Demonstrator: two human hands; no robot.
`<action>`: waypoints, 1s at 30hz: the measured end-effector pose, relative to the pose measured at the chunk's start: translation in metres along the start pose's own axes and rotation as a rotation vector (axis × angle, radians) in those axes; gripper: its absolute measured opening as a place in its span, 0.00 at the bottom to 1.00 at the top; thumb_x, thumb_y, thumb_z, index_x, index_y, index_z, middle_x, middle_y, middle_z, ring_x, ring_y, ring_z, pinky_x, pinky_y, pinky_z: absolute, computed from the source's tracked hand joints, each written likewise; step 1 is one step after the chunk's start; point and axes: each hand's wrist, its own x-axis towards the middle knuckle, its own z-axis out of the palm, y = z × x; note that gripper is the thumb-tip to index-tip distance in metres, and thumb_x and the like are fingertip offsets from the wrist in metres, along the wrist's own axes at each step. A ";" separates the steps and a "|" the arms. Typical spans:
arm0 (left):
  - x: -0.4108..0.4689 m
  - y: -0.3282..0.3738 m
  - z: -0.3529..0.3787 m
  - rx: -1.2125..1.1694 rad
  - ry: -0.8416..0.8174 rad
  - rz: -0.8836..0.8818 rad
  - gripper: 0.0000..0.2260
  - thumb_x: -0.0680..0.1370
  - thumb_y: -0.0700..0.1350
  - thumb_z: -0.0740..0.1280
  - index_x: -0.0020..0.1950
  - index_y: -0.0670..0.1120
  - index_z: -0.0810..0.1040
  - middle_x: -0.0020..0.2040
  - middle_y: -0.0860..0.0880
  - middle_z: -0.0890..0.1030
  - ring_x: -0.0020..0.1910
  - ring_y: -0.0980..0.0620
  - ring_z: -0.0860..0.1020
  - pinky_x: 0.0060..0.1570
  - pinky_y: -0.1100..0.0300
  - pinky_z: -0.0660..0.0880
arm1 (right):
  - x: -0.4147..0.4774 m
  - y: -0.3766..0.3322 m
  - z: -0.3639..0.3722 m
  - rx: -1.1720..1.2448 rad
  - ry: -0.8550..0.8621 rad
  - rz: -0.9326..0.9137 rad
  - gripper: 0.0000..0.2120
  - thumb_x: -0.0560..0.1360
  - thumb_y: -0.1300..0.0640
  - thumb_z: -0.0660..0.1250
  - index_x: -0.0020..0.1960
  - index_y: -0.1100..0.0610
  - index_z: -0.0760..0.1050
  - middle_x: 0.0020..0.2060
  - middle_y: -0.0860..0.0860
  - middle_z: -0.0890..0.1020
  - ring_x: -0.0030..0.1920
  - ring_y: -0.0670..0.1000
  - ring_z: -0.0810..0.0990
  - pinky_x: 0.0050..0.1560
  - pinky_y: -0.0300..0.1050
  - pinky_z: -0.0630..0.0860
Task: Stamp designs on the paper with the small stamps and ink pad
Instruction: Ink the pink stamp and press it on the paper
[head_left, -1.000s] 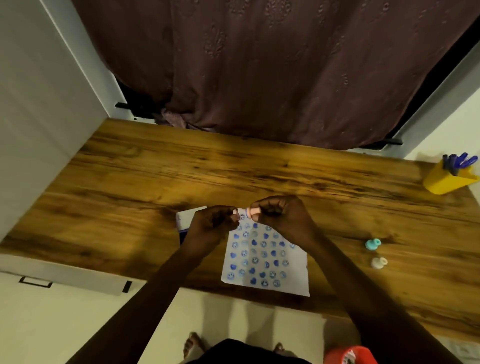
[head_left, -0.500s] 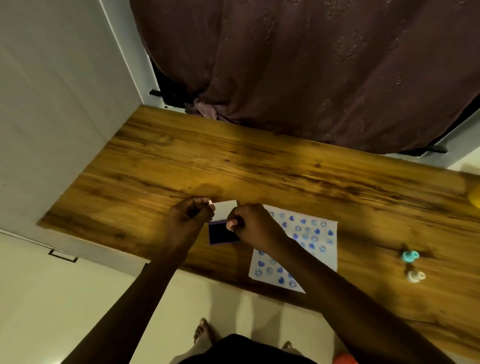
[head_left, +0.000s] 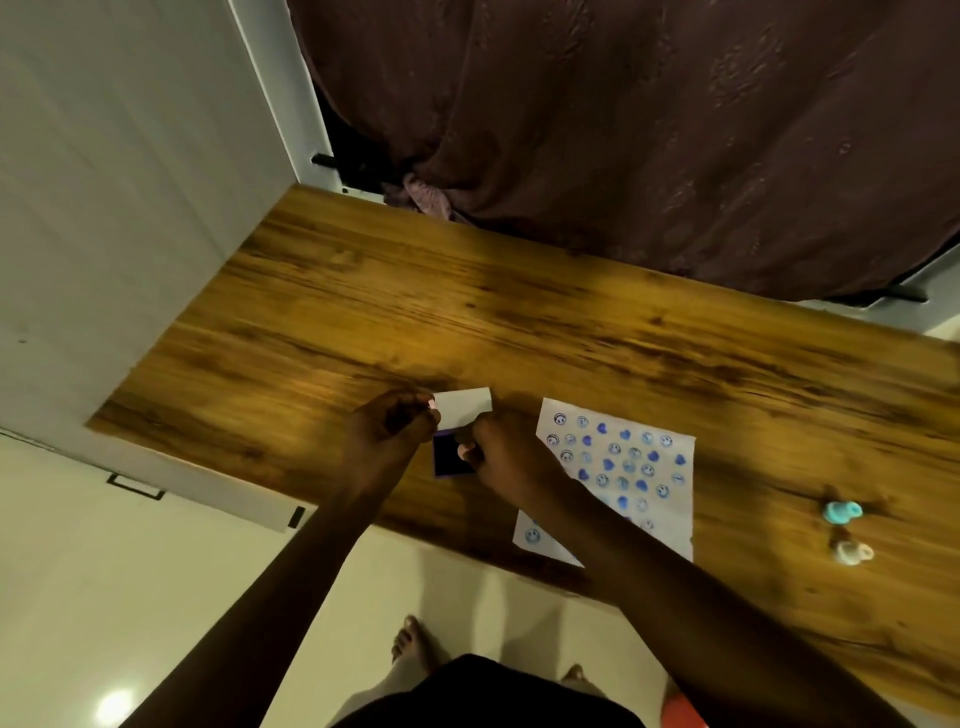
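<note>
The white paper (head_left: 670, 519) lies on the wooden table, covered with several blue heart and smiley prints. Left of it sits the open ink pad (head_left: 445, 460), dark blue, with its white lid (head_left: 462, 406) flipped up behind it. My right hand (head_left: 506, 460) pinches a small pink stamp (head_left: 462, 452) and holds its end down on the pad. My left hand (head_left: 387, 431) is closed beside the lid, with a small pink piece (head_left: 431, 402) at its fingertips. A teal stamp (head_left: 841, 511) and a white stamp (head_left: 852, 552) lie at the right.
The wooden table (head_left: 519, 322) runs from a white wall on the left to a dark curtain (head_left: 623, 130) at the back. Its near edge is just below the ink pad and paper. An orange object (head_left: 681, 711) shows at the bottom, near my feet.
Both hands moved from above the paper to the ink pad on the left. The pink stamp they held together is now apart, one part in each hand. The view swung left.
</note>
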 end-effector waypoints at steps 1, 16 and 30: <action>0.000 0.000 0.001 0.006 -0.004 0.005 0.08 0.77 0.43 0.76 0.55 0.49 0.86 0.51 0.51 0.89 0.53 0.51 0.87 0.46 0.61 0.84 | -0.001 -0.002 0.001 -0.009 0.007 0.011 0.13 0.80 0.58 0.70 0.63 0.59 0.80 0.58 0.58 0.85 0.59 0.58 0.84 0.61 0.46 0.79; -0.011 0.016 0.019 -0.039 -0.066 0.072 0.08 0.78 0.35 0.72 0.52 0.47 0.86 0.45 0.52 0.89 0.44 0.56 0.87 0.44 0.64 0.83 | -0.004 -0.010 -0.013 -0.069 -0.018 -0.053 0.09 0.81 0.60 0.67 0.59 0.60 0.82 0.55 0.58 0.86 0.54 0.58 0.85 0.54 0.49 0.80; -0.039 0.015 0.089 -0.058 -0.263 -0.007 0.10 0.72 0.50 0.77 0.51 0.49 0.86 0.47 0.46 0.89 0.50 0.42 0.87 0.53 0.48 0.83 | -0.101 0.080 -0.077 0.230 0.280 0.136 0.11 0.78 0.52 0.73 0.60 0.51 0.85 0.55 0.47 0.88 0.53 0.44 0.86 0.57 0.39 0.81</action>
